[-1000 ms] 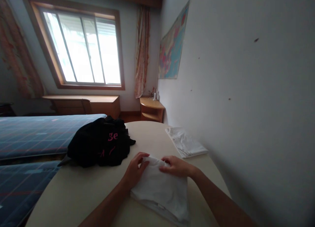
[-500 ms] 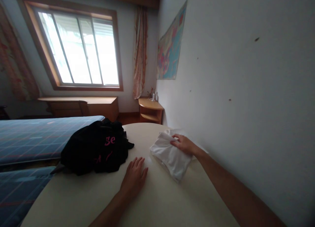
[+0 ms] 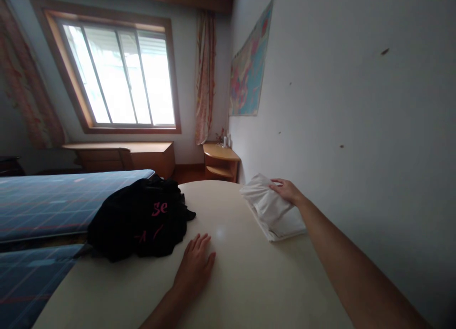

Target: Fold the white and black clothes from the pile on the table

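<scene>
Toward the near part of the pale, round-edged table [image 3: 242, 281], the person's left hand [image 3: 194, 265] rests palm down, its fingers loosely spread and nothing in its grasp. Its bare forearm runs back to the bottom of the view. To the left of that hand, near but apart from it, a black garment [image 3: 128, 224] lies in a crumpled heap, with pink lettering [image 3: 159, 208] on it. Farther out on the right, the right hand [image 3: 288, 192] has its fingers drawn in on the upper right part of a white cloth [image 3: 264, 198]. This creased cloth is at the far right of the table, close to the wall [image 3: 342, 96]. Something flat and white shows under its near edge; whether that is a second piece or a layer of the same cloth is hard to tell. Beyond the table on the left lie blue plaid mattresses [image 3: 67, 203]. Farther back stand a wooden desk [image 3: 153, 147] and a corner shelf [image 3: 221, 151]. A map [image 3: 251, 70] hangs on the wall, and a bright window [image 3: 117, 77] sits between patterned curtains [image 3: 205, 77].
</scene>
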Demonstrator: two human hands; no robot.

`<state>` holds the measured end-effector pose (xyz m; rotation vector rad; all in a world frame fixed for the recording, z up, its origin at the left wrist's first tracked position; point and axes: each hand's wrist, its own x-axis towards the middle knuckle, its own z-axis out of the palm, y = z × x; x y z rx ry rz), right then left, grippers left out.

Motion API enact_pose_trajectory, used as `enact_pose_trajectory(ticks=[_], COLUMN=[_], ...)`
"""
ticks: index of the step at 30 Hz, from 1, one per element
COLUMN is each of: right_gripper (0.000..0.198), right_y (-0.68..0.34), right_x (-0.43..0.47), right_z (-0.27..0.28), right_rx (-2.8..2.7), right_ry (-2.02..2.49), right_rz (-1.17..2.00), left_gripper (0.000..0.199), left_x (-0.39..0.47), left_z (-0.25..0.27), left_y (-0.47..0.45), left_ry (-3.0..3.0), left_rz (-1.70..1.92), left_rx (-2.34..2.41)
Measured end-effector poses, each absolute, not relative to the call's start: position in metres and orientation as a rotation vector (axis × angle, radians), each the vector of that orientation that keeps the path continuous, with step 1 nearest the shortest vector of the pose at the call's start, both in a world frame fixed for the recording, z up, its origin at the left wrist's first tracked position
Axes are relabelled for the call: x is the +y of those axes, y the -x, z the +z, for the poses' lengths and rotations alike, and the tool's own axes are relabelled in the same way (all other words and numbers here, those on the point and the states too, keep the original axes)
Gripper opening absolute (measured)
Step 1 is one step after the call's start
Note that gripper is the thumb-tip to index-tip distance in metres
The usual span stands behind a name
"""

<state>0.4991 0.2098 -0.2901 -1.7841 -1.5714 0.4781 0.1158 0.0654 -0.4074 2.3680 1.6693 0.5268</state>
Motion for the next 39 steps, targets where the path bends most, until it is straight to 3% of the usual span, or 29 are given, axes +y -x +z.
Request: enact_pose_trajectory(ticks=[3, 8, 15, 20, 27, 32, 39], right_gripper=[0.066, 0.046, 0.039, 0.057, 0.074, 0.072, 0.066], right_y=[-0.516, -0.533, -0.534, -0.501, -0.442, -0.415, -0.347], right_x=[0.207, 0.2, 0.195, 0.194, 0.186, 0.175, 0.125], right_z=[-0.319, -0.346, -0.351, -0.35, -0.376, -0.379, -0.396], right_rx=[-1.502, -1.544, -1.612, -1.701, -1.928, -1.875, -2.076], right_ry=[1.899, 1.943, 2.133, 2.187, 2.328, 2.415, 2.199], right_rz=[0.461, 0.406, 0.19, -0.03, 0.046, 0.035, 0.072], left_gripper=[0.052, 0.051, 0.051, 0.05, 0.046, 0.044, 0.042], left_x=[0.067, 0.07, 0.068, 0.066, 0.065, 0.066, 0.07], left_z=[-0.412, -0.419, -0.417, -0.411, -0.411, -0.412, -0.419], left_y=[-0.115, -0.115, -0.115, -0.116, -0.115, -0.114, -0.115], left_ry=[-2.364, -2.364, -2.366, -2.358, -2.356, -2.357, -2.311], left_rz=[0.56, 0.653, 0.623, 0.619, 0.639, 0.662, 0.82], left_rx=[1.667, 1.636, 1.644, 1.64, 1.63, 1.627, 1.599])
